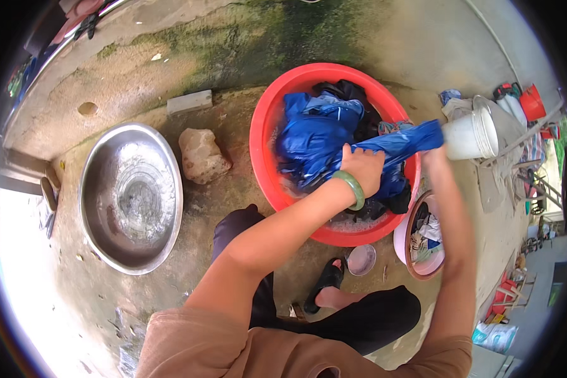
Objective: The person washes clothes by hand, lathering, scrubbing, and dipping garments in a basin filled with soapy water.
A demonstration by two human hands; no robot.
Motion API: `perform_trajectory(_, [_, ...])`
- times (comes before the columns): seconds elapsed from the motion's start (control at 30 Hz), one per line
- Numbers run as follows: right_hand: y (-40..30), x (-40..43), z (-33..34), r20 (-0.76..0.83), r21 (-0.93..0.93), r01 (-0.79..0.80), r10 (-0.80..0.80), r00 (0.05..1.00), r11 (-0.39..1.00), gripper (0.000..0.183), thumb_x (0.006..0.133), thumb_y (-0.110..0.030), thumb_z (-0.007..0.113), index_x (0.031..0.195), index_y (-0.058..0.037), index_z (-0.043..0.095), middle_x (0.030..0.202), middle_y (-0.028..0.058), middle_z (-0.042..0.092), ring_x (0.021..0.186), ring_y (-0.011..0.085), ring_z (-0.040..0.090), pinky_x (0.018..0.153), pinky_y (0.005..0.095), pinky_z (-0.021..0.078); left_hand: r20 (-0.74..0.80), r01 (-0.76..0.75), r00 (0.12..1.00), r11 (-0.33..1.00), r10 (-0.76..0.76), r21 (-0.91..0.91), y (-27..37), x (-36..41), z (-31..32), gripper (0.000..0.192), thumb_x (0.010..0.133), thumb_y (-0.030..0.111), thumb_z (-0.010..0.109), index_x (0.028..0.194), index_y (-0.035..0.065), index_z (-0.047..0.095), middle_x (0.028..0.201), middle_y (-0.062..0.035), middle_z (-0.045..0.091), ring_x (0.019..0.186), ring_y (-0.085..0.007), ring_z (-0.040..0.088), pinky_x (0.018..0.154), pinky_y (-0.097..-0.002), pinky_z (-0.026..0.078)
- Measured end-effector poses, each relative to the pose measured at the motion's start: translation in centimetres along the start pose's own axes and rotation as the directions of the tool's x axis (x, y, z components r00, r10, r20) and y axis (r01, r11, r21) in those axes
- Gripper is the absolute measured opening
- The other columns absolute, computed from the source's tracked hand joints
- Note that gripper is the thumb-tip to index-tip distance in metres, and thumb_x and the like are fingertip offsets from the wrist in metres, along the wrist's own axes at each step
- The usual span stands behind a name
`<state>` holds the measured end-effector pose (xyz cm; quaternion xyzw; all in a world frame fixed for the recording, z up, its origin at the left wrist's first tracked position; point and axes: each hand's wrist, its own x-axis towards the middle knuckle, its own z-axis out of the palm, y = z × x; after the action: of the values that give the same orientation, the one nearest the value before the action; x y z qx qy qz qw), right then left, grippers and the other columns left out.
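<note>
A wet blue garment stretches across the right side of a round red plastic tub. My left hand, with a green bangle at its wrist, grips the garment over the tub. Blurred and partly behind the cloth, my right hand holds the garment's far end beyond the tub's right rim. More blue cloth is bunched in the tub, beside black cloth. Suds show along the near inner edge.
An empty metal basin lies left, beside a rock and a concrete block. A small pink bowl sits by my foot. Clothes fill a brown-rimmed pink basin at right. A white bucket lies farther right; a mossy wall stands behind.
</note>
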<state>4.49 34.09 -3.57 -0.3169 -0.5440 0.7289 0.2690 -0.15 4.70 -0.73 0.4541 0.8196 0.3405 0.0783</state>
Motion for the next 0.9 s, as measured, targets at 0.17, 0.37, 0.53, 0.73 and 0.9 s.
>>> perform_trajectory(0.17, [-17.4,8.9,-3.2,0.135,-0.024,0.283,-0.277,0.951,0.959,0.010,0.075,-0.009,0.051,0.081,-0.0042,0.058,0.076,0.0085,0.060,0.069,0.0208,0.058,0.063,0.0318,0.0508,0.343,-0.077,0.938,0.940,-0.045,0.332,-2.5,-1.5,-2.2,0.026,0.076,0.021,0.052,0.095,0.0043,0.056,0.093,-0.0142,0.057,0.093,-0.0286,0.051,0.092,-0.0521,0.024])
perform_trajectory(0.37, [-20.9,11.8,-1.7,-0.444,-0.227,0.272,-0.348,0.826,0.935,0.021,0.074,-0.018,0.054,0.086,-0.0006,0.057,0.088,0.0096,0.058,0.070,0.0200,0.058,0.056,0.0297,0.0509,0.517,-0.310,0.850,0.890,0.102,0.334,-2.5,-3.9,-2.4,0.025,0.071,0.015,0.050,0.094,0.0064,0.057,0.088,-0.0118,0.059,0.086,-0.0268,0.056,0.089,-0.0494,0.028])
perform_trajectory(0.53, [-3.2,5.4,4.0,0.021,-0.611,0.135,-0.155,0.988,0.780,0.030,0.074,-0.014,0.055,0.101,-0.0031,0.048,0.081,0.0061,0.056,0.058,0.0127,0.054,0.044,0.0234,0.0475,0.476,-0.209,0.879,0.875,-0.028,0.438,-5.7,-3.2,-5.0,0.023,0.072,0.017,0.049,0.092,0.0090,0.058,0.081,-0.0077,0.061,0.078,-0.0238,0.058,0.077,-0.0415,0.033])
perform_trajectory(0.73, [21.9,-5.1,8.5,0.556,-0.778,0.398,0.237,0.796,0.486,0.032,0.062,-0.017,0.062,0.092,-0.0077,0.058,0.085,0.0115,0.061,0.078,0.0224,0.059,0.069,0.0322,0.0459,0.192,0.077,0.963,0.871,-0.192,0.484,-7.9,-0.7,-7.4,0.027,0.078,0.029,0.053,0.093,0.0065,0.056,0.087,-0.0108,0.059,0.085,-0.0257,0.055,0.081,-0.0430,0.034])
perform_trajectory(0.9, [26.9,-14.2,11.8,0.550,-0.798,0.578,0.186,0.814,-0.169,0.026,0.064,-0.021,0.058,0.086,-0.0079,0.057,0.086,0.0143,0.060,0.081,0.0297,0.057,0.069,0.0373,0.0451,0.289,0.086,0.928,0.890,-0.235,0.447,-8.2,-1.6,-8.0,0.028,0.078,0.029,0.052,0.094,0.0068,0.056,0.088,-0.0111,0.059,0.088,-0.0257,0.055,0.082,-0.0425,0.033])
